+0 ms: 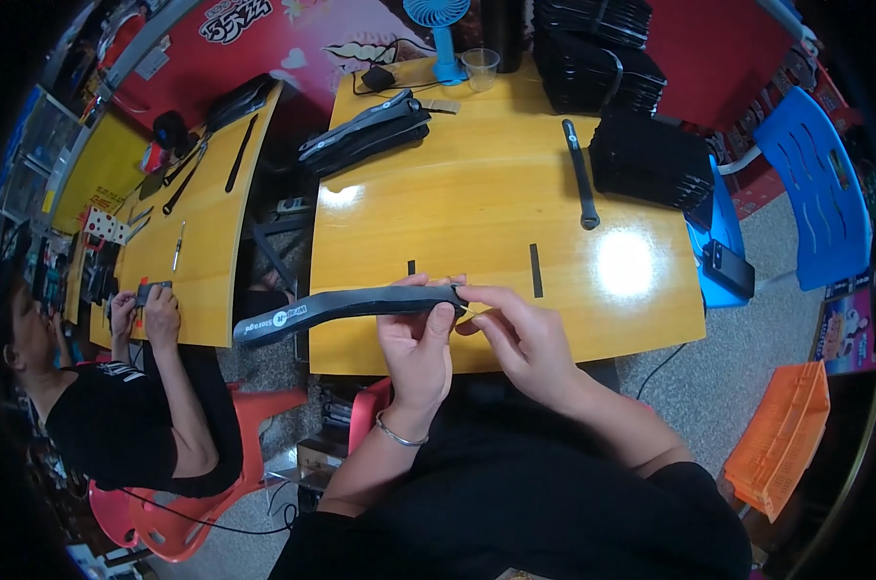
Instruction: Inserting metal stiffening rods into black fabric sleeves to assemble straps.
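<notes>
My left hand (414, 348) is closed round one end of a stack of grey and black straps (336, 305) with pale print. The stack stretches out to the left past the table's front edge and bends slightly. At the gripped end, my right hand (527, 343) has thumb and fingers pinched together. A thin yellow strand (470, 311), perhaps a rubber band, shows between those fingertips and the straps. A single dark strap (581, 174) with a looped end lies farther off on the yellow table (457, 193).
More bundled straps (365, 133) lie at the table's back left. Black stacks (650, 159) stand at the back right, near a blue fan (445, 39) and a clear cup (480, 70). Two dark strips mark the tabletop. Left, a co-worker (119, 416) handles a small item.
</notes>
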{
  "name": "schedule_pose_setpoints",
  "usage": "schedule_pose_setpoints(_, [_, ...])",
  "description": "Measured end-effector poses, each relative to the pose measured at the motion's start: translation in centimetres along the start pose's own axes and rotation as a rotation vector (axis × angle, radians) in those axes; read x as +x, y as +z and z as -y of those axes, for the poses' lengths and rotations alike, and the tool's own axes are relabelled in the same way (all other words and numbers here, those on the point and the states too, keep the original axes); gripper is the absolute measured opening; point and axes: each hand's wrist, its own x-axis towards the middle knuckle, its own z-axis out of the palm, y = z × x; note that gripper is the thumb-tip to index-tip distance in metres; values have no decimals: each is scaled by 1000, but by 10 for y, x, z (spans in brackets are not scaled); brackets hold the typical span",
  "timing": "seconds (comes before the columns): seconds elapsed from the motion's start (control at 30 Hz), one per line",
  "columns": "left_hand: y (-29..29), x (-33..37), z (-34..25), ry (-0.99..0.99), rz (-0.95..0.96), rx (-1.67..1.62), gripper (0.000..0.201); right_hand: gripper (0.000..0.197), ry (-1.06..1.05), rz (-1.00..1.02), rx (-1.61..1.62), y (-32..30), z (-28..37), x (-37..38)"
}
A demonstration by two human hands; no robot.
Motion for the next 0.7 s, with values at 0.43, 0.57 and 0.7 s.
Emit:
schedule_pose_setpoints(0.43, [1, -4, -1, 89, 42, 60, 36, 31, -22, -17, -181, -1, 10, -1])
schedule_pose_setpoints(0.57, [0, -10, 1, 237, 86, 438, 34, 25, 81, -59, 21, -3, 15, 5])
schedule_pose_setpoints(0.7, [9, 0, -7, 78, -50, 36, 34, 20, 194, -110, 190, -17, 41, 5])
